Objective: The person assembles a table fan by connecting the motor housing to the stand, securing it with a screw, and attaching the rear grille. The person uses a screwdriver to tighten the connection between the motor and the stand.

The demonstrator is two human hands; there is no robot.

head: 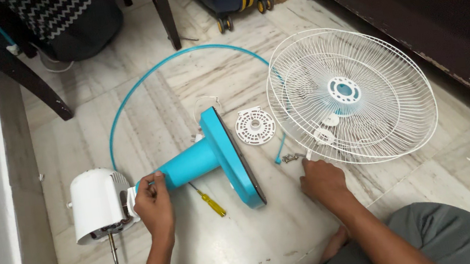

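Both hands rest low on the marble floor [202, 255], well apart. Left hand [153, 203] grips the teal fan stand [191, 162] near the white motor housing [97, 204]. Right hand [319, 179] reaches small screws [291, 157], possibly pinching one, beside the white wire guard [370, 67]. Screwdriver [210, 202] lies between.

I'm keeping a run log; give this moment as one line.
left hand: on teal fan stand by white motor housing | right hand: reaching screws beside white grilles | screwdriver: on floor

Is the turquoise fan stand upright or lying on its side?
On its side: turquoise fan stand lies along the marble floor, flat base on edge.
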